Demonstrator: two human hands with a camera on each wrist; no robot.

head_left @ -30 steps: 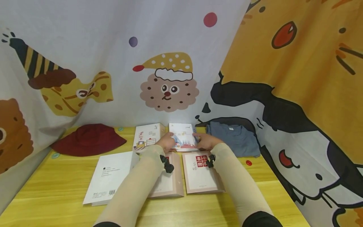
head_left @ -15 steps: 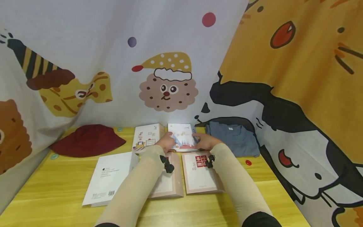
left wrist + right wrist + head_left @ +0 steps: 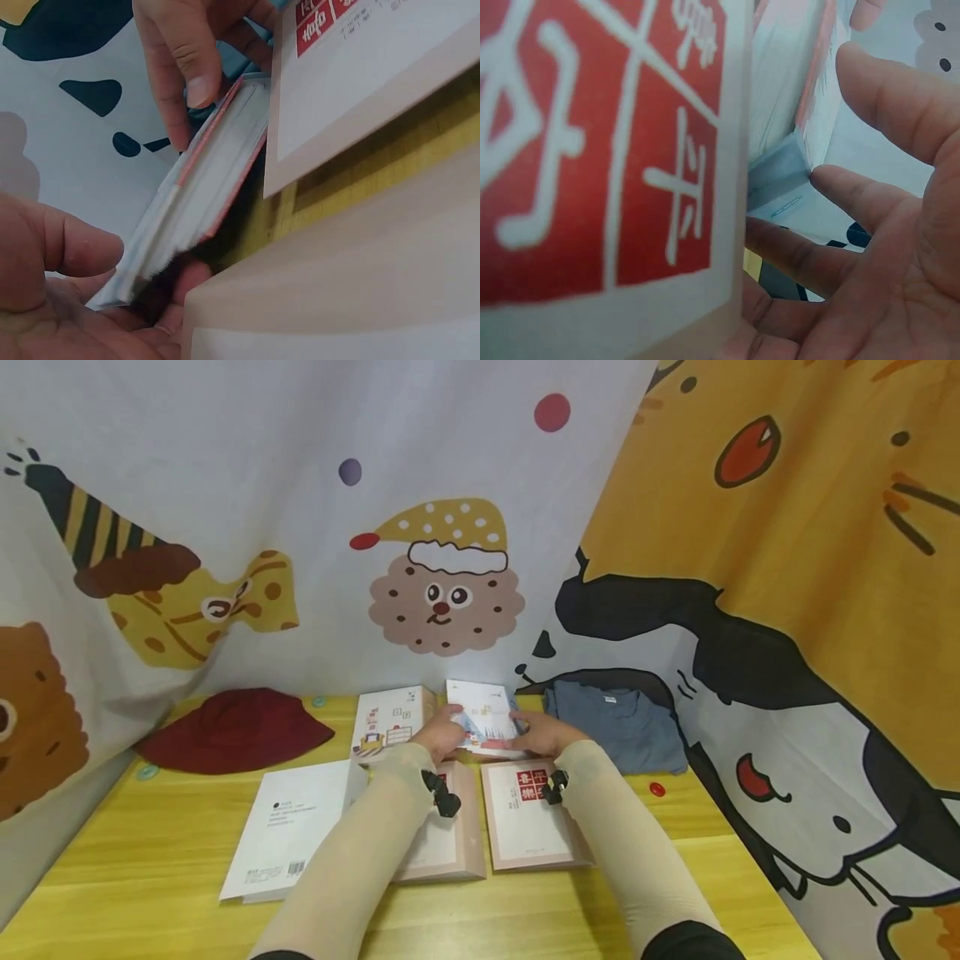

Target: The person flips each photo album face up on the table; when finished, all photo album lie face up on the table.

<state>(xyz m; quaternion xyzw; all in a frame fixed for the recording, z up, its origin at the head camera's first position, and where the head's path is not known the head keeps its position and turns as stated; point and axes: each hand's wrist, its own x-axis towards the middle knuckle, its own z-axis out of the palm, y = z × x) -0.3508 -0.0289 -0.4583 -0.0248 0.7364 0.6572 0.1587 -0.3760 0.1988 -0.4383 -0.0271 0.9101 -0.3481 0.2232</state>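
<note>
A white book [image 3: 483, 714] with a blue and pink cover picture is at the back centre, between both hands. My left hand [image 3: 441, 735] grips its left side; in the left wrist view the thumb of the left hand [image 3: 45, 277] is on the cover side and fingers reach beneath. On the opposite side, my right hand [image 3: 551, 735] holds the right edge. In the right wrist view the fingers of the right hand [image 3: 885, 240] lie along the book's blue corner [image 3: 784, 180]. The page block [image 3: 210, 180] faces the left wrist camera, slightly raised from the table.
Another illustrated book [image 3: 390, 718] lies just left. Nearer are two pink-bordered books [image 3: 536, 839], [image 3: 470, 827] and a white book [image 3: 288, 827] with a barcode. A dark red hat [image 3: 240, 727] sits left, a folded blue-grey shirt [image 3: 615, 727] right. Buttons, one red [image 3: 657, 789], dot the yellow table [image 3: 525, 918].
The book between the hands has risen slightly and turned a little. Both hands have kept nearly the same place; the other things have not moved.
</note>
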